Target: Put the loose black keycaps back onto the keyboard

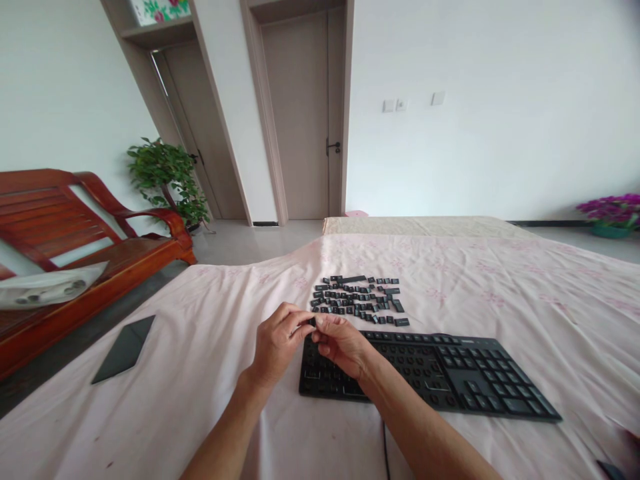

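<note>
Between the fingertips of both hands is a small black keycap, partly covered by the fingers. My left hand pinches it from the left, and my right hand meets it from the right. Below them lies a black computer keyboard, its main letter area bare of caps while the number pad and top row still carry theirs. My right hand and forearm hide part of its left half. Beyond the keyboard, loose black keycaps are laid out in rough rows on the cloth.
A pink flowered cloth covers the table. At the left lies a dark flat phone-like slab. A cable runs from the keyboard toward me. A wooden bench and a leafy plant stand at the left.
</note>
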`<state>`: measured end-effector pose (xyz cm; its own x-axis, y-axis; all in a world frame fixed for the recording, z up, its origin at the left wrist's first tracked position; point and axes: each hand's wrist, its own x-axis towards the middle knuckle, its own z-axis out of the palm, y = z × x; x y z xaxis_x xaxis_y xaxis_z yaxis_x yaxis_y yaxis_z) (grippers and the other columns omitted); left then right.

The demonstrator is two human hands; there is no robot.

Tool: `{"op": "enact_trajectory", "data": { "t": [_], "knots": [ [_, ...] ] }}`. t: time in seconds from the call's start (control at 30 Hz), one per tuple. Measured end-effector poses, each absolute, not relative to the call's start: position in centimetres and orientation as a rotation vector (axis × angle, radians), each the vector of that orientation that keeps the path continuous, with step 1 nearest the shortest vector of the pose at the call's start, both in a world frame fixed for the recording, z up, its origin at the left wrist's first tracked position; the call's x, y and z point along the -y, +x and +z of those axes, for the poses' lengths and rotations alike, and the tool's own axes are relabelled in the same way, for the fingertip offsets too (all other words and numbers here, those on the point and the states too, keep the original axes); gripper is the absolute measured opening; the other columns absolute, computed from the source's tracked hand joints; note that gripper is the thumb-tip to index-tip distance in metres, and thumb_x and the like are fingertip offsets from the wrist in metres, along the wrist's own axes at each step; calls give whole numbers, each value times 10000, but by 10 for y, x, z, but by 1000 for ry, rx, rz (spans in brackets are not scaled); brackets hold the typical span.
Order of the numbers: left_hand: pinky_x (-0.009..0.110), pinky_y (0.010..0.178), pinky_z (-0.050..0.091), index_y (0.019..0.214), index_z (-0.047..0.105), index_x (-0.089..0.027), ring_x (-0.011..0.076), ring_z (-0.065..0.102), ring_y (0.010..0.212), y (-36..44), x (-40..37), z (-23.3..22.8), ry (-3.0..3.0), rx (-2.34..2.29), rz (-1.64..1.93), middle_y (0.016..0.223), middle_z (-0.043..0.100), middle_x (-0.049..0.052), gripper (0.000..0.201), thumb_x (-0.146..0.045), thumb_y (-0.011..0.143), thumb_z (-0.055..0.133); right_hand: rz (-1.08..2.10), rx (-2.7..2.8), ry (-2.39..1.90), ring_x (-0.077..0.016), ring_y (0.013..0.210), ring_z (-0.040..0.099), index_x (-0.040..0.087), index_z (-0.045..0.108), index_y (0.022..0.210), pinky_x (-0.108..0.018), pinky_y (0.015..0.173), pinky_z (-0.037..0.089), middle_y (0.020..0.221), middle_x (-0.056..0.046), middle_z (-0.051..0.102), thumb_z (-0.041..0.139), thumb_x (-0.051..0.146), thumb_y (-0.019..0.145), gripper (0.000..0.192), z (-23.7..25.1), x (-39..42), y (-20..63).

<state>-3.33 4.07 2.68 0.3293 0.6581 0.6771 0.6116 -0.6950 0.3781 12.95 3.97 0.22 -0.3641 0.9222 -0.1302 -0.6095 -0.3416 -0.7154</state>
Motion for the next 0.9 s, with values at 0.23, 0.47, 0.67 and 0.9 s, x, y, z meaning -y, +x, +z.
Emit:
{"op": "enact_trajectory", "data": {
  "t": [0.23, 0.47, 0.67, 0.9],
  "knots": [
    [217, 726, 478, 1021, 689, -243, 130, 627, 798, -33, -40, 22, 2610, -1201, 1334, 875, 649, 32, 184, -287, 889, 568, 1795, 800, -818, -71, 542, 541, 150, 691, 788, -141, 412, 307, 592, 18, 607, 845, 352, 607, 311, 8, -36, 136],
    [217, 751, 481, 1046, 684, -234, 134, 629, 838, -35, -36, 24, 2611, -1150, 1399, 904, 651, 36, 202, -278, 897, 554, 1654, 1003, -894, -69, 542, 510, 147, 696, 772, -151, 402, 334, 613, 18, 595, 821, 394, 609, 322, 28, -31, 135],
    [214, 729, 492, 1290, 529, -273, 108, 620, 778, -49, -48, 23, 2465, -1060, 1249, 1107, 634, 35, 418, -330, 879, 576, 1213, 1391, -1226, -116, 560, 529, 170, 717, 881, -198, 429, 360, 620, 9, 601, 660, 367, 753, 242, 19, -35, 134],
    [219, 768, 489, 1017, 699, -224, 130, 643, 801, -66, -82, -28, 2099, -1465, 957, 995, 696, 21, 238, -270, 887, 505, 350, 2025, -1537, -179, 924, 601, 244, 722, 920, -266, 822, 422, 941, -21, 691, 587, 261, 856, 151, -6, -28, 125]
  ]
}}
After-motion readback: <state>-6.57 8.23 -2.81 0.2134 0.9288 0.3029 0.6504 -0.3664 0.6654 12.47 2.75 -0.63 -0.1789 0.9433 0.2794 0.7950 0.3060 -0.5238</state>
